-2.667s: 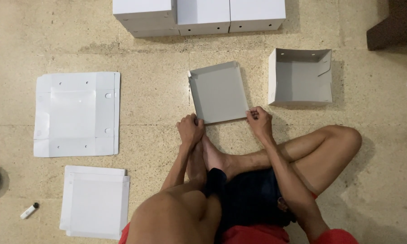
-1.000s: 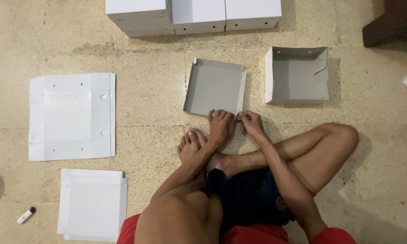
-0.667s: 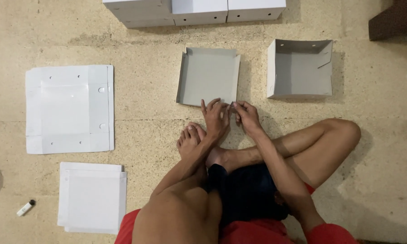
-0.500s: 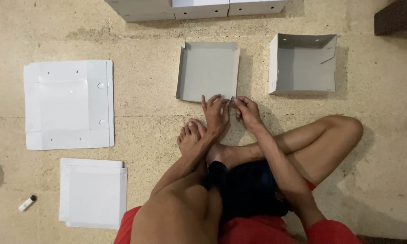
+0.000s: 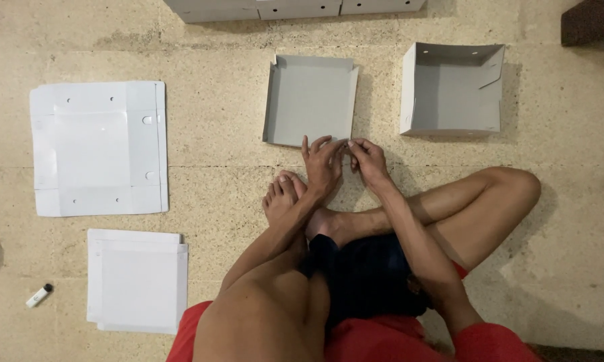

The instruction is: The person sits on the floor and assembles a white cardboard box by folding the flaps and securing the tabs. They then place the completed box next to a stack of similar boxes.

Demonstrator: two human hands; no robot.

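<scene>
Upper centre of frame: a grey half-folded cardboard tray lies on the floor. The left hand and right hand meet at its near right corner, fingers apparently pinching a flap, though the grip itself is unclear. A folded box stands to the right; flat blanks lie left.

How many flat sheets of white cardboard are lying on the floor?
2 spots: one unfolded sheet at the far left, and a stack below it near the small tube. The stack may hide more sheets.
</scene>
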